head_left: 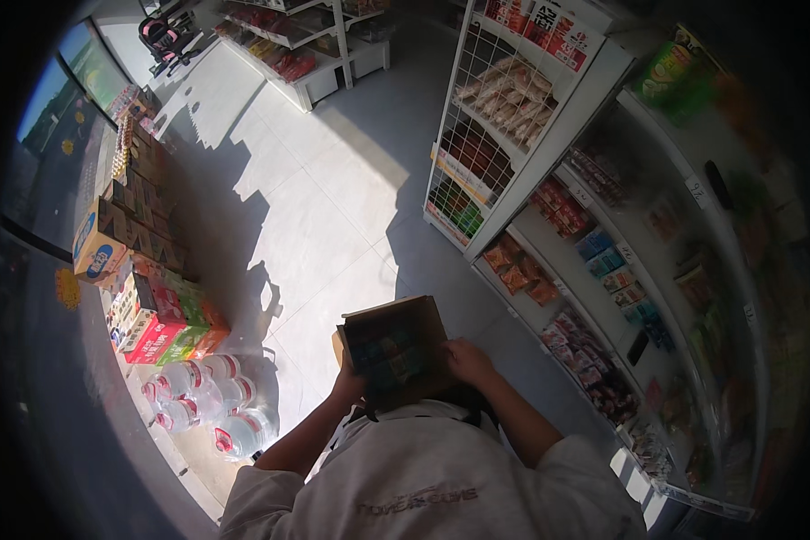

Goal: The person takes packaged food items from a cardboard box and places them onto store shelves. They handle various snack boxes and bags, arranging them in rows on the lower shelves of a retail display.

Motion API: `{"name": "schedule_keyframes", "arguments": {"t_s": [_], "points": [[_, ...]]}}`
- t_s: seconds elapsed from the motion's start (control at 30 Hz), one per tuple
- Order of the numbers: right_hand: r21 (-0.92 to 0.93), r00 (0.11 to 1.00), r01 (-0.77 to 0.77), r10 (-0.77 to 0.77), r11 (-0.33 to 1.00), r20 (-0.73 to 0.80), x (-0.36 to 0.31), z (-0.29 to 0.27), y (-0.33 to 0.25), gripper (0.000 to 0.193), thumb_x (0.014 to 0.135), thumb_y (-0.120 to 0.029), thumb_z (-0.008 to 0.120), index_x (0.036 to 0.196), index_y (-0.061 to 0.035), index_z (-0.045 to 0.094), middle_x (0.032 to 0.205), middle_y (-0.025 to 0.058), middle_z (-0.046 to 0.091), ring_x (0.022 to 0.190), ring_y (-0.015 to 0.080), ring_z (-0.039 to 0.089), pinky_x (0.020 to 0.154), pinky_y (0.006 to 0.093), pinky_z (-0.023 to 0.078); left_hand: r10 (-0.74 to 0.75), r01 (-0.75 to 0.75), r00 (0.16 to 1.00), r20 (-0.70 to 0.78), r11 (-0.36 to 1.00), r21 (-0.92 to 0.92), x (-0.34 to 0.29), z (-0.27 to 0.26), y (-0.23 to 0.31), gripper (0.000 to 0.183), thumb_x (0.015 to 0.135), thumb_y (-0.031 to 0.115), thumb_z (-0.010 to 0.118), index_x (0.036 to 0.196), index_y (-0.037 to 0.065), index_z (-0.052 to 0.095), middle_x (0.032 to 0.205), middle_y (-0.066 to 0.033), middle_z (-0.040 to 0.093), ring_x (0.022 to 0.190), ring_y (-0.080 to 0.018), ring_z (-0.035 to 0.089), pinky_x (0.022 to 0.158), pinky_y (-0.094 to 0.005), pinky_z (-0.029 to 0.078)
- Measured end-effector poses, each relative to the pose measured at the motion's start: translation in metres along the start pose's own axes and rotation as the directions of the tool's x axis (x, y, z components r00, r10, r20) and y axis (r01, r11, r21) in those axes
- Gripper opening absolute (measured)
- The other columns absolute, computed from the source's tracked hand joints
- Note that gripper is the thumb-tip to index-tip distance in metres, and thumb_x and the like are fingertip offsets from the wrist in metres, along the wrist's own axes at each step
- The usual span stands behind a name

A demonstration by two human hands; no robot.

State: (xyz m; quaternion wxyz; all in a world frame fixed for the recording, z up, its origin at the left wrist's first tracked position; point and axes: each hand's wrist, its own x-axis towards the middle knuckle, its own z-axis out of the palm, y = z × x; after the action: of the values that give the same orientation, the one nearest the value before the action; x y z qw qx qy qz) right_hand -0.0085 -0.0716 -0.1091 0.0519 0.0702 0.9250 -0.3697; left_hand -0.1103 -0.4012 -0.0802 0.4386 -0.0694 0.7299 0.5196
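Note:
An open cardboard box [389, 311] is held in front of my body, its top side facing up and a flap standing along the far edge. Inside it, in shadow, lie several dark blue-green packages [394, 360], too dim to make out. My left hand [347, 385] grips the box's left side; the fingers are partly hidden against it. At the right edge, my right hand [468, 362] is closed on the cardboard wall, with the fingers curled round it.
To my right stands a shelf unit [616, 346] with several packaged snacks, and a wire-grid rack [504, 108] beyond it. Large water bottles [189, 396] and stacked cartons [166, 315] line the window side at left. Another display shelf [283, 40] stands far ahead, near a pink-black chair [162, 38].

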Motion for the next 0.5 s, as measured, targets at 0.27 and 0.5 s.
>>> {"name": "schedule_keyframes", "arguments": {"t_s": [0.27,0.5], "points": [[0.120,0.998,-0.059,0.060,0.991,-0.002,0.004,0.006,-0.016,0.040,0.101,-0.018,0.061,0.140,-0.0108,0.065,0.128,0.0182,0.065,0.112,0.0367,0.068,0.099,0.0447,0.056,-0.052,0.033,0.997,-0.052,0.949,-0.315,-0.002,-0.052,0.012,0.073,0.096,0.003,0.059,0.161,0.023,0.033,0.125,-0.0189,0.070,0.086,-0.0346,0.078,0.053,-0.0497,0.067],[0.083,0.964,-0.252,0.242,0.964,0.113,0.068,0.031,0.014,0.043,0.098,-0.020,0.063,0.140,-0.0113,0.065,0.136,0.0185,0.064,0.119,0.0367,0.068,0.102,0.0452,0.055,0.102,-0.133,0.991,-0.090,0.880,-0.456,0.061,-0.117,0.006,0.072,0.095,-0.006,0.059,0.157,0.022,0.038,0.124,-0.0159,0.071,0.088,-0.0337,0.080,0.050,-0.0474,0.067]]}}
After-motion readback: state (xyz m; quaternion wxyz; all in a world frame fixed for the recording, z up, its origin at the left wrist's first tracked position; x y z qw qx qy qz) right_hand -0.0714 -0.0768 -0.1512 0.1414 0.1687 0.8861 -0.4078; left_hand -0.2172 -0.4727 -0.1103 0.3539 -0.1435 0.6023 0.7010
